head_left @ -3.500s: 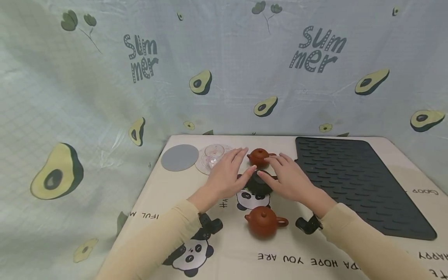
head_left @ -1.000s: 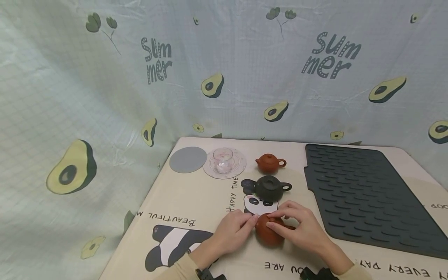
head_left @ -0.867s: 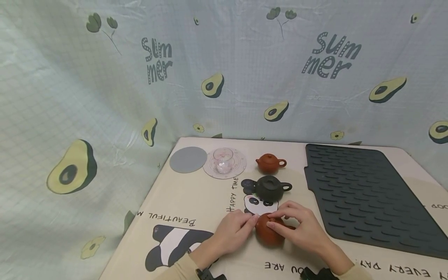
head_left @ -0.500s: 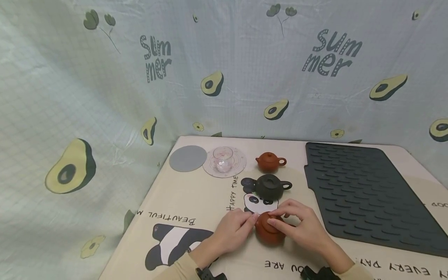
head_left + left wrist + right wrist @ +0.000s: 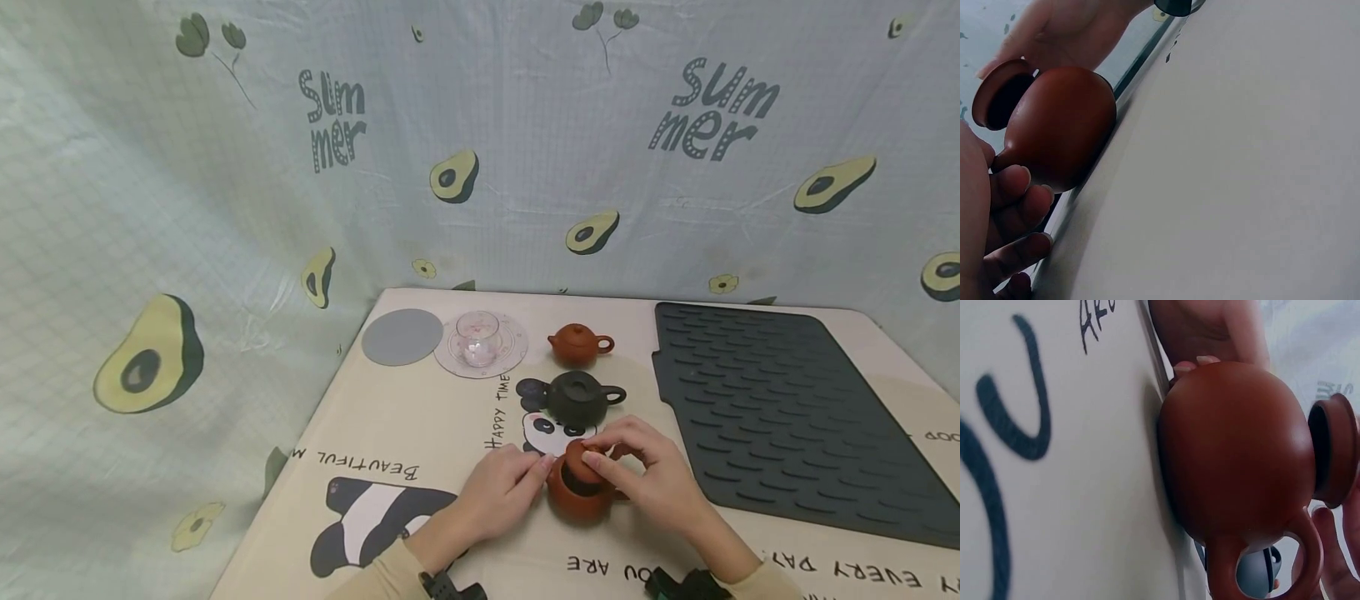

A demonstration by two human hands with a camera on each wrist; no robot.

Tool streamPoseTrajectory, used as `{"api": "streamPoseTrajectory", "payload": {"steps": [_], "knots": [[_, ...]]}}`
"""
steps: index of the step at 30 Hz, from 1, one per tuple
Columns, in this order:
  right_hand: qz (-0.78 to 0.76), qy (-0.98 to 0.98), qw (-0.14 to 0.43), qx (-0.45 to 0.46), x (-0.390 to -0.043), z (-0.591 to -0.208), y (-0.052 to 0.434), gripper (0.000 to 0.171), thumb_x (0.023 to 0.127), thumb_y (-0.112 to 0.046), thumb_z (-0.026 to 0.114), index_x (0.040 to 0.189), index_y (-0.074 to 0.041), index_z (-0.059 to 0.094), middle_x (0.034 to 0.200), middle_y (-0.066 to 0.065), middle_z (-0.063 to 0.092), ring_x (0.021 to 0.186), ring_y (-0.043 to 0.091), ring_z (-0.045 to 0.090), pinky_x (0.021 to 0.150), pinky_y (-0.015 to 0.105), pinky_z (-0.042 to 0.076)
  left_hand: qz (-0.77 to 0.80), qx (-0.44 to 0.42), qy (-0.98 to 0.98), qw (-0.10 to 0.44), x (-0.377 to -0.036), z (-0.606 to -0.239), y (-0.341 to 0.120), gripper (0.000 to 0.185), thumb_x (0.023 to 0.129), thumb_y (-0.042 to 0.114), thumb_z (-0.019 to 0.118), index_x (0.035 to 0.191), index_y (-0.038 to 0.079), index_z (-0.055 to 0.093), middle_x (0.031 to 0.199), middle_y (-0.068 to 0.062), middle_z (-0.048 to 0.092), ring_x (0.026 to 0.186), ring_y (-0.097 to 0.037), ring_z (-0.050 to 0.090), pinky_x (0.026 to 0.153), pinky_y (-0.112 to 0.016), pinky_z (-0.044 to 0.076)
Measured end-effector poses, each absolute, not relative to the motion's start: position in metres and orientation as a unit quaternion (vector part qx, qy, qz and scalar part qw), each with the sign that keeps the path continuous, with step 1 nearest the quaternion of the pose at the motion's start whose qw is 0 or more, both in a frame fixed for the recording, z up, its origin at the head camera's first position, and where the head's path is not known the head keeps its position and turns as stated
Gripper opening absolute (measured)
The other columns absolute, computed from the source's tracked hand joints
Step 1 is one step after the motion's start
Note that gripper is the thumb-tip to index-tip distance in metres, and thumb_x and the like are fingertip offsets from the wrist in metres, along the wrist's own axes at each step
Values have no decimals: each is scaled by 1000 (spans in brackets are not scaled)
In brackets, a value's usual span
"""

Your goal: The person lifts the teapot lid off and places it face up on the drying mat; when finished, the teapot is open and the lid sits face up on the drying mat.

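A reddish-brown clay teapot (image 5: 581, 506) stands upright near the front of the table. My left hand (image 5: 497, 493) pinches it at the spout (image 5: 1004, 159), with the other fingers loosely curled below. In my right hand (image 5: 651, 473) is the teapot's lid (image 5: 582, 461), held by the knob between thumb and fingers. The lid is raised and tilted, so the pot's dark opening shows beneath it. In the right wrist view the pot's handle (image 5: 1315, 550) is free of any finger.
Behind stand a black teapot (image 5: 577, 398) and a smaller reddish-brown teapot (image 5: 576, 343). A clear glass cup (image 5: 477, 337) sits on a patterned saucer (image 5: 516, 358) beside a grey round mat (image 5: 402, 337). A ridged dark mat (image 5: 780, 417) lies on the right.
Both hands have come from the black teapot to the front reddish-brown teapot. In the last half second the right hand has lifted and tilted its lid; the left hand has stayed at the spout.
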State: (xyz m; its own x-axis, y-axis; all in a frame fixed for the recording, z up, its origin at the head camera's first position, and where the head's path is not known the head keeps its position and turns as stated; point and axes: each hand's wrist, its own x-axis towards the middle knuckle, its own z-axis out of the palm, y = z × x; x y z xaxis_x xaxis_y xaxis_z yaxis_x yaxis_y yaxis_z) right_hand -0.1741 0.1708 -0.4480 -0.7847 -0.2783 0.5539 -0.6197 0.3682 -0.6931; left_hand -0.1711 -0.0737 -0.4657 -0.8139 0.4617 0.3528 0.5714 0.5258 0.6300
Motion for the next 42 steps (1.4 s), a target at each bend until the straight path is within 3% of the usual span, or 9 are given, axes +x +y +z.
{"api": "streamPoseTrajectory", "payload": {"steps": [7,17,26,33,42], "knots": [[547,-797,134,217,-171,-436,173,19,93,-4,75,111,-13,75,126,6,68,111,8,66,85,25,55,-388,-294,-871,68,-173,-465,-73,48,111,36,41,65,25,51,59,16,42,63,-3,43,60,-22,36],[562,-805,106,160,-175,-436,178,18,103,-18,64,118,-12,71,117,1,73,101,11,68,83,23,54,-390,-291,-871,68,-173,-465,-73,48,110,37,41,65,25,51,59,16,42,64,-3,43,61,-22,36],[626,-772,34,108,-176,-434,181,32,109,-28,53,117,2,61,112,15,73,99,26,72,85,29,56,-392,-290,-871,62,-173,-466,-73,48,110,37,41,65,25,51,60,15,42,63,-3,43,61,-22,36],[679,-728,-25,92,-178,-427,183,41,111,-34,46,121,5,54,121,23,67,105,22,70,87,31,54,-397,-292,-869,56,-172,-464,-73,47,111,37,41,66,24,52,59,15,42,63,-4,42,60,-22,35],[720,-689,-53,61,-177,-426,185,34,111,-31,46,121,1,52,123,14,66,102,22,71,86,33,54,-394,-289,-870,59,-172,-466,-74,47,111,36,41,67,24,51,60,15,42,64,-4,43,61,-22,35]]}}
